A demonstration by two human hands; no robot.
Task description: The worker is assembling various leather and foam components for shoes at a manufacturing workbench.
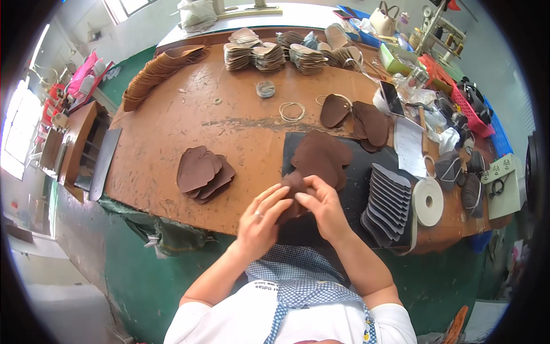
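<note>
Over the near edge of the black mat (295, 150), a small dark brown leather piece (294, 183) is held between both hands. My left hand (259, 222) lies along its left side with the fingers closed on it. My right hand (325, 212) pinches its right edge between thumb and fingers. Just beyond, a loose pile of brown leather pieces (322, 155) rests on the mat. Another fanned pile of brown leather pieces (203, 174) lies to the left on the tabletop. My fingers partly hide the held piece.
Overlapping grey pieces (387, 205) and a white tape roll (428, 202) sit to the right, near a paper sheet (409, 146). Stacked shoe-shaped pieces (266, 57) and a row of tan leather (150, 77) line the back of the wooden table (149, 155). Clutter fills the right side.
</note>
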